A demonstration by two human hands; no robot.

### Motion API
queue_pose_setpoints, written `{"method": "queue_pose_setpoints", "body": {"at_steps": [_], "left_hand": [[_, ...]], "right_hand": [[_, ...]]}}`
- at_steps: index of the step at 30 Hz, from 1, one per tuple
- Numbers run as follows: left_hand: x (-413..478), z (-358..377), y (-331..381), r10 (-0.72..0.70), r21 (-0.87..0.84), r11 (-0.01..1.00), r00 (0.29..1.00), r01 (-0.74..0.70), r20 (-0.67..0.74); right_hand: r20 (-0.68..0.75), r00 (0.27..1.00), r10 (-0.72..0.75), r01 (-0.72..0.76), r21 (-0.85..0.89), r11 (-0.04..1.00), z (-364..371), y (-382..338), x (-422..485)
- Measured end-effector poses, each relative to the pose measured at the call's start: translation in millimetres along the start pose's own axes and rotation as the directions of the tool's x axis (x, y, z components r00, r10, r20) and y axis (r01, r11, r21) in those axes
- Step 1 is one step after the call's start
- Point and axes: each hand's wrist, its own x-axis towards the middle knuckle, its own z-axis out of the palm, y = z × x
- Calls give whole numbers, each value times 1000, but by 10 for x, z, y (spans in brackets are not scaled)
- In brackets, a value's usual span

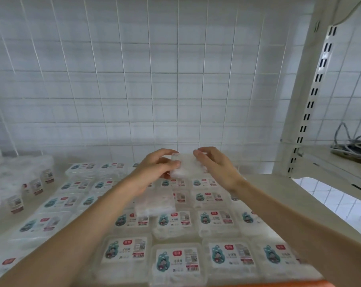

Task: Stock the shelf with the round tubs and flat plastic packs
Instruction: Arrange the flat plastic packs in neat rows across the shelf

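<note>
About twenty-two clear flat plastic packs with white picture labels (176, 259) lie on the beige shelf (264, 183), in five rows from front edge to back. The arms hide part of the middle rows, so the exact number cannot be told. One blank-faced pack (154, 204) lies on top of them. One held pack (185, 165) sits between the left hand (158, 165) and the right hand (214, 164). Along the left edge, at least three round clear tubs (15, 203) show labels.

— What shows of the person?
— Two hands and forearms, both left of the slotted upright (312, 96): the right hand (214, 165) nearer it, the left hand (154, 170) farther.
— Any clothing?
— Both arms are bare from wrist to the picture's edge. Slender fingers; finer detail is blurred.
</note>
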Motion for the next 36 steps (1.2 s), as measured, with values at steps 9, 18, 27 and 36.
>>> {"method": "queue_pose_setpoints", "body": {"at_steps": [9,18,27,36], "left_hand": [[-14,-31,-41,-8,-3,1000,999,8,-53],[-41,-72,-20,-45,53,997,984,55,-171],[-72,-96,-10,-229,227,940,964,254,-133],[-71,-145,-25,-192,75,977,978,198,-80]], "right_hand": [[4,995,96,-95,179,979,181,19,101],[23,999,-27,23,154,988,98,12,-60],[43,990,-131,122,164,979,141,-7,-85],[26,993,-111,104,186,977,151,36,-55]]}}
